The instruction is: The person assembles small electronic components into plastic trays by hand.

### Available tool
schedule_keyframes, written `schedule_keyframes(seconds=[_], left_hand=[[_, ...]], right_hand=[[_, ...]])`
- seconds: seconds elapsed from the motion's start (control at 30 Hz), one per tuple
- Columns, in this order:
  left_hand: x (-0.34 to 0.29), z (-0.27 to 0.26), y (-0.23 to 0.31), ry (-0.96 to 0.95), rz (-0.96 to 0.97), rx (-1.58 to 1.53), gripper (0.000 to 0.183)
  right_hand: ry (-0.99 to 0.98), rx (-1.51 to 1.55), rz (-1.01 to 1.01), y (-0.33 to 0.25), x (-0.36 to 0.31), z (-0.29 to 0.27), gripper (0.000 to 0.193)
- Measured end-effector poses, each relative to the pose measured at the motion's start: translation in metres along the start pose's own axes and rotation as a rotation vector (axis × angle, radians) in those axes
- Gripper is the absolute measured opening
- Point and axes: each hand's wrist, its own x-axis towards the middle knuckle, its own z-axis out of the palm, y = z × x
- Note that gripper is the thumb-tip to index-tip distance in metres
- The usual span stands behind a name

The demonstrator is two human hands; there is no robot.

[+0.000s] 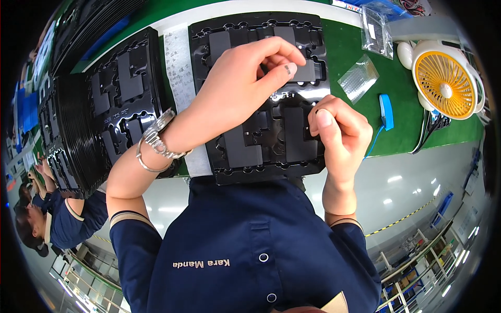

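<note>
In front of me a black moulded plastic tray (pixel 271 173) lies on the green table, with several flat dark L-shaped or rectangular pieces (pixel 298 136) set in its pockets. My left hand (pixel 250 73), with a metal watch (pixel 157 136) on its wrist, hovers over the tray's upper middle. Its fingers are curled and the thumb is bent toward them; whatever they may pinch is too small to make out. Near the tray's right edge my right hand (pixel 340 128) is closed, thumb against the curled index finger, and its contents are hidden.
At left stands a tall stack of black trays (pixel 83 130), the top one filled with similar pieces. A white and yellow fan (pixel 444 89), clear plastic bags (pixel 359 78) and a blue clip with a cord (pixel 385 112) lie to the right. Another person (pixel 68 216) works at far left.
</note>
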Motion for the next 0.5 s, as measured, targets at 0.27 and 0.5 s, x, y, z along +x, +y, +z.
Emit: schedule_keyframes(seconds=[0.27, 0.5], left_hand=[[-0.035, 0.005, 0.024, -0.141, -0.049, -0.217, 0.016], [-0.038, 0.005, 0.026, -0.139, -0.031, -0.184, 0.016]], right_hand=[[-0.061, 0.117, 0.07, -0.001, -0.001, -0.003, 0.017], [-0.085, 0.069, 0.047, 0.0, -0.001, 0.0, 0.016]])
